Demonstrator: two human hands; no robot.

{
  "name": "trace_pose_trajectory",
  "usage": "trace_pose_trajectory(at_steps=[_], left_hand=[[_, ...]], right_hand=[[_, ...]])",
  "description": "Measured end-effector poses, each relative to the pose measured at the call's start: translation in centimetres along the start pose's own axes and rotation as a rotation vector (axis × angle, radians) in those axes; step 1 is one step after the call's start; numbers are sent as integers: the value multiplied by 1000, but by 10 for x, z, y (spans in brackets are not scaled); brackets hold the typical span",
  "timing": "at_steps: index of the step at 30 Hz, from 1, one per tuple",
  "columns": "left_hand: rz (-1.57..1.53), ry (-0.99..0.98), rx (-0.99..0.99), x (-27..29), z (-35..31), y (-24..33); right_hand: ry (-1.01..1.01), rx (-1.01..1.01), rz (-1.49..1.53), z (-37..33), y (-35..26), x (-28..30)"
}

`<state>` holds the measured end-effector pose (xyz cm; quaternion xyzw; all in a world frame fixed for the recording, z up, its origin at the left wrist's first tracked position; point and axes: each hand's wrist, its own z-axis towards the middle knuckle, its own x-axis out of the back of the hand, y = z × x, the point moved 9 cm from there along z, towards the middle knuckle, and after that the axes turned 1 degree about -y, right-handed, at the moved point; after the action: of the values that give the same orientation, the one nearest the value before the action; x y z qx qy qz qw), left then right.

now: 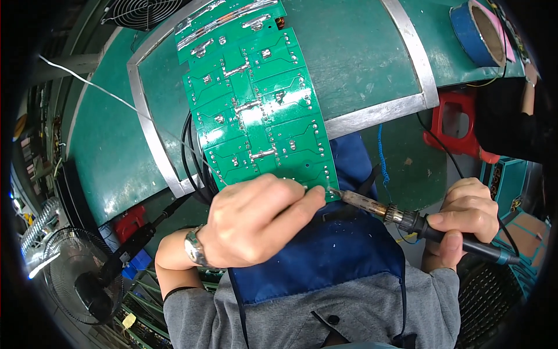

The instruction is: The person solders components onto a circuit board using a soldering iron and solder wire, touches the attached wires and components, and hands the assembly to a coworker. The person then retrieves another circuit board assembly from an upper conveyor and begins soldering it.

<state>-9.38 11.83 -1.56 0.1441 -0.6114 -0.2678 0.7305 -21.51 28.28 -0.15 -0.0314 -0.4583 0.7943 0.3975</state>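
Shiny solder beads (293, 145) stud a glossy circuit board (273, 129).

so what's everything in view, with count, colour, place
circuit board: 1, green, centre to top
thin wire: 1, whitish, upper left to centre
soldering iron: 1, black and metal, centre right
workbench: 1, green, top
round grille: 1, black, top left
hollow roll: 1, blue, upper right
stool: 1, red, right
coiled cord: 1, blue, centre right
cables: several, black, centre left
fan: 1, black, lower left
co-worker: 1, in black, right edge
rest at rim: too unclear
apron: 1, blue, lower middle
shirt: 1, grey, bottom
wristwatch: 1, silver, left wrist
left fingers: 1 hand, bare, on thin wire
right fingers: 1 hand, bare, round soldering iron
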Motion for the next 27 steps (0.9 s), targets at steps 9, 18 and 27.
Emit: trace_pose_trajectory(at_steps=[9, 18, 27], left_hand=[[35, 285, 324, 60, 18, -64], [125, 412, 281, 69, 29, -98], [116, 377, 276, 60, 32, -109]], right_hand=[[306, -179, -52, -1, 19, 7], [213, -184, -242, 39, 36, -31], [141, -193, -293, 51, 42, -42]])
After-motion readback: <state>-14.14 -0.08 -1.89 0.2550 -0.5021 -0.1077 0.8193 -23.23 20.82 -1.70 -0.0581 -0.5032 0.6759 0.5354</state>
